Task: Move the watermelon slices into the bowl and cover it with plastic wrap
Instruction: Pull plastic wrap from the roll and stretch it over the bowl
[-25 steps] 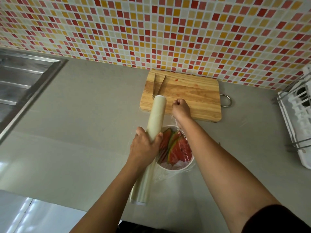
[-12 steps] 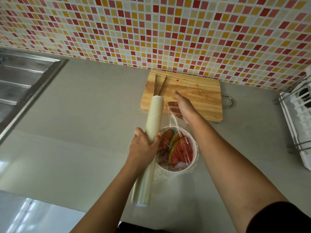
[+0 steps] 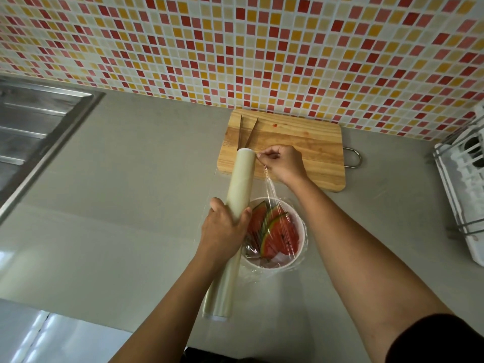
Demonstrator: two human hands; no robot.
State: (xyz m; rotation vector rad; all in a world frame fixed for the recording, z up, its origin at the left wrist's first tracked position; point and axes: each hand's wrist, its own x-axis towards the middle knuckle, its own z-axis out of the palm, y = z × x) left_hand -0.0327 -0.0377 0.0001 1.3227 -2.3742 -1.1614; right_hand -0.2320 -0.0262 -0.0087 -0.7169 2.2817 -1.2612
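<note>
A white bowl (image 3: 301,233) on the grey counter holds several watermelon slices (image 3: 279,238) under a sheet of plastic wrap (image 3: 272,189). My left hand (image 3: 222,229) grips the long roll of plastic wrap (image 3: 241,179), which lies just left of the bowl and points toward the wall. My right hand (image 3: 284,163) is above the cutting board, beside the roll's far end, and pinches the stretched film between thumb and fingers. The film runs from that hand down over the bowl.
A wooden cutting board (image 3: 314,142) with a metal loop lies by the tiled wall, with tongs (image 3: 246,132) on its left part. A steel sink (image 3: 31,127) is at the far left. A white dish rack (image 3: 463,179) stands at the right edge.
My right hand went from a fist to spread fingers, then closed into a pinch on the film near the roll's far end. The left hand and roll stayed put.
</note>
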